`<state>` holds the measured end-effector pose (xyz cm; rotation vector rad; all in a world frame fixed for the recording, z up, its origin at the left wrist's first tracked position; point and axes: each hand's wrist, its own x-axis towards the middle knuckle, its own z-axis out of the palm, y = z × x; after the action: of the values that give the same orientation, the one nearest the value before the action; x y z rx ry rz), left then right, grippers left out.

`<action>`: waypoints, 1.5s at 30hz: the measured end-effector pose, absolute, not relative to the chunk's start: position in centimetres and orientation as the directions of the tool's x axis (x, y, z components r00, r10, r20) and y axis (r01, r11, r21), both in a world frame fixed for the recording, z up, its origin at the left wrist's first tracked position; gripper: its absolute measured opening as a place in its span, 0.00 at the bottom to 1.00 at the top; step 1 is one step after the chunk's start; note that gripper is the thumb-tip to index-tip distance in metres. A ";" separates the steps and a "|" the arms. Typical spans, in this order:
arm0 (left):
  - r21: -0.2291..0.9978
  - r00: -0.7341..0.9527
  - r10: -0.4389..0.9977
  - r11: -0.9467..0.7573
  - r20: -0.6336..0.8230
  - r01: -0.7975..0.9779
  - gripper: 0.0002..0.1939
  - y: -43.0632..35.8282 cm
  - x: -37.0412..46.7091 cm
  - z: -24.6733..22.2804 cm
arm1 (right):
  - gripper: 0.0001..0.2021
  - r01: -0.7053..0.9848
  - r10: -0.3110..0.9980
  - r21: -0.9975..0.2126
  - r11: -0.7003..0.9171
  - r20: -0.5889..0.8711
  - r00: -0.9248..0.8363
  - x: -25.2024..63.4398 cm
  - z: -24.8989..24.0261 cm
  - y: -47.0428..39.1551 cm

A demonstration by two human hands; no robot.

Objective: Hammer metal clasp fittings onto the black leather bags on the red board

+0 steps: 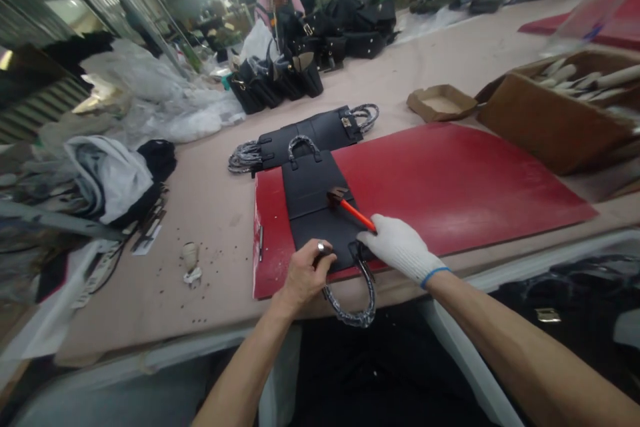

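My right hand [403, 248], in a white knit glove with a blue cuff, is closed round the orange handle of a hammer [356, 215]. The hammer's dark head lies over a flat black bag panel [316, 180]. My bare left hand [309, 267], with a ring on one finger, is closed at the panel's near left edge; what its fingertips pinch is hidden. A plastic-wrapped handle [367, 310] on the panel hangs past the table edge between my hands. Another wrapped handle [302, 140] curves at the panel's far end. Under the panel lies a red mat [450, 180].
More black panels with wrapped handles [280, 143] lie behind the mat. A brown box of white items [550, 117] and a shallow cardboard tray [440, 101] are at right. At left are a small wrapped object [191, 260] and dark scattered bits. Finished-looking bags [277, 80] stand near a co-worker [280, 0].
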<state>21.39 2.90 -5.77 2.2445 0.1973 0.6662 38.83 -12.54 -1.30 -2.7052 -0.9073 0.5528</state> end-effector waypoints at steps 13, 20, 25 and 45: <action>0.666 0.741 0.346 -0.724 0.576 -0.179 0.04 2.3 20.4 -7.4 | 0.18 0.456 0.558 -0.332 -0.826 -0.360 0.748 39.8 -1.7 -11.9; 0.808 0.693 0.589 -0.589 0.415 0.017 0.05 2.7 19.7 -7.6 | 0.19 0.431 0.523 -0.304 -0.850 -0.378 0.764 39.8 -1.9 -11.7; 0.806 0.687 0.578 -0.591 0.440 -0.019 0.06 2.8 19.6 -7.7 | 0.19 0.429 0.520 -0.300 -0.852 -0.388 0.761 39.8 -1.8 -11.8; 0.735 0.728 0.436 -0.664 0.528 -0.136 0.04 1.9 21.0 -7.3 | 0.18 0.465 0.554 -0.309 -0.830 -0.358 0.751 39.7 -1.8 -12.0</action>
<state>20.95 1.85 -7.30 2.1234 0.2262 0.9043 39.67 -12.01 -1.82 -2.7491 -0.8093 0.6566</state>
